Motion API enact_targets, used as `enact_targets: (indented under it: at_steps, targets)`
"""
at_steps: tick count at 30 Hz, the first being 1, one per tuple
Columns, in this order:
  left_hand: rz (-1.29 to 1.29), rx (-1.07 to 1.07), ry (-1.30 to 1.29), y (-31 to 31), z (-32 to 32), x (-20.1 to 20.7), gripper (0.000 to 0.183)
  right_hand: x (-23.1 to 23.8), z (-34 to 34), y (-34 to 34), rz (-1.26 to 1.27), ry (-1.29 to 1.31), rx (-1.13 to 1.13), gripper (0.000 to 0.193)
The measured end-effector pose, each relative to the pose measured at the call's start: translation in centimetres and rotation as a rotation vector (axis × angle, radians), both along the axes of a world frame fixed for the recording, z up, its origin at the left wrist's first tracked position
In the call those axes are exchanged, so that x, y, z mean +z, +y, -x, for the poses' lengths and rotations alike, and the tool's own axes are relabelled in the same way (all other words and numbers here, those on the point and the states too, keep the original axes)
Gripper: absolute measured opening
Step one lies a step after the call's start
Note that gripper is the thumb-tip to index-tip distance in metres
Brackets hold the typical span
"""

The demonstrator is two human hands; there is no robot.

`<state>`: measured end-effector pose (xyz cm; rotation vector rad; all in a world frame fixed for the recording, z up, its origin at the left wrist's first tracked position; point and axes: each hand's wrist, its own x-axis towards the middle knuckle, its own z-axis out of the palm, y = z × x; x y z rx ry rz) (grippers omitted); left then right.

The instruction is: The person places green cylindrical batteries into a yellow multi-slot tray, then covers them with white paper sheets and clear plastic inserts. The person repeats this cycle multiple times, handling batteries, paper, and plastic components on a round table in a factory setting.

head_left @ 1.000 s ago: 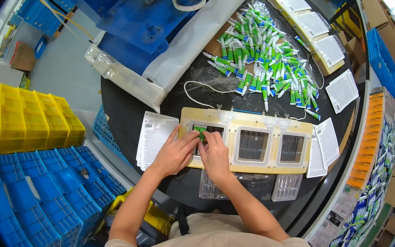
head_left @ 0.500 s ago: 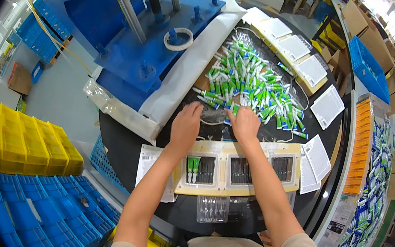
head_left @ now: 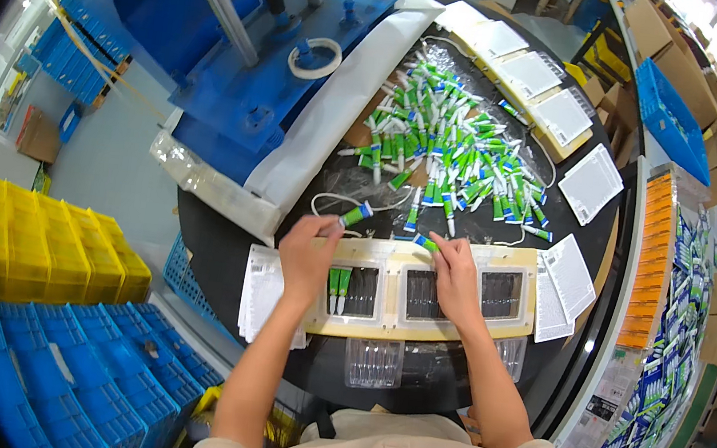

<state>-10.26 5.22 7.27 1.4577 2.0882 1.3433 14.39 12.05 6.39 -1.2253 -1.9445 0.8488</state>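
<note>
My left hand (head_left: pixel 306 258) is closed on a small green-and-white tube (head_left: pixel 354 215) with a blue end, above the left end of a cream frame (head_left: pixel 393 269). Pinched in the fingers of my right hand (head_left: pixel 456 281) is another small tube (head_left: pixel 426 243), over the frame's middle. Clear ribbed blister trays (head_left: pixel 363 293) sit in the frame's windows. Two green tubes (head_left: pixel 338 284) lie side by side in the left window, white tips toward me. Beyond the frame spreads a loose heap of the same tubes (head_left: pixel 466 152) on the black round table (head_left: pixel 576 237).
A blue press (head_left: pixel 240 93) stands at the left behind a white sheet (head_left: pixel 337 105). Printed cards lie left (head_left: pixel 259 292) and right (head_left: pixel 569 272) of the frame. A second frame (head_left: pixel 565 146) bears cards at the back. Empty blister packs (head_left: pixel 373 365) lie at the near side.
Both hands have drawn back from the edge of the heap toward me, each now showing a tube in its fingers. My left hand has also moved left.
</note>
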Motion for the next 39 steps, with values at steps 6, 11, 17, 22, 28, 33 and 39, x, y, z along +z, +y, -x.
enact_targets:
  at_steps: [6,11,17,22,28,33,39]
  targets:
    - [-0.124,0.009,0.240,-8.5,-5.1,-1.7,0.026,-0.3,1.9,-6.8,-0.400,-0.048,0.207,0.027]
    - [-0.136,-0.111,0.456,-9.1,-5.4,-3.8,0.033,-2.7,4.3,-7.4,-0.445,-0.156,0.345,0.033]
    - [-0.156,-0.165,0.504,-9.4,-5.6,-4.5,0.026,-2.7,4.9,-8.3,-0.385,-0.128,0.364,0.038]
    - [-0.154,-0.148,0.503,-9.7,-5.4,-4.7,0.027,-3.1,4.8,-8.2,-0.402,-0.131,0.375,0.043]
    - [-0.114,-0.139,0.468,-9.7,-5.2,-4.2,0.037,-2.2,5.4,-8.2,-0.308,-0.143,0.405,0.038]
    - [0.023,-0.196,0.389,-10.6,-5.2,-3.1,0.042,-1.1,7.6,-1.9,-0.250,0.052,0.134,0.022]
    - [0.206,-0.451,0.569,-10.9,-4.6,-3.5,0.058,-4.8,14.0,9.6,-0.464,-0.357,0.081,0.026]
